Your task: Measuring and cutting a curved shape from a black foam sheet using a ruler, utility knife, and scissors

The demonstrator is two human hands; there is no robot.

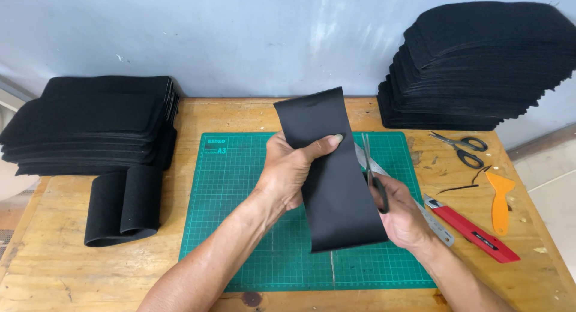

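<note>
Above a green cutting mat (252, 228), the left hand (288, 171) pinches a black fabric strip (333, 180) between thumb and fingers. The right hand (403, 219), partly hidden behind the strip, is closed around scissors (375, 177), blades apparently at its edge.

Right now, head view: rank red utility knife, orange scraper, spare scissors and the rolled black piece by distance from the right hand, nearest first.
1. red utility knife, just right of the right hand.
2. orange scraper, further right.
3. spare scissors, up right near the back stack.
4. rolled black piece, far left, past the green cutting mat.
</note>
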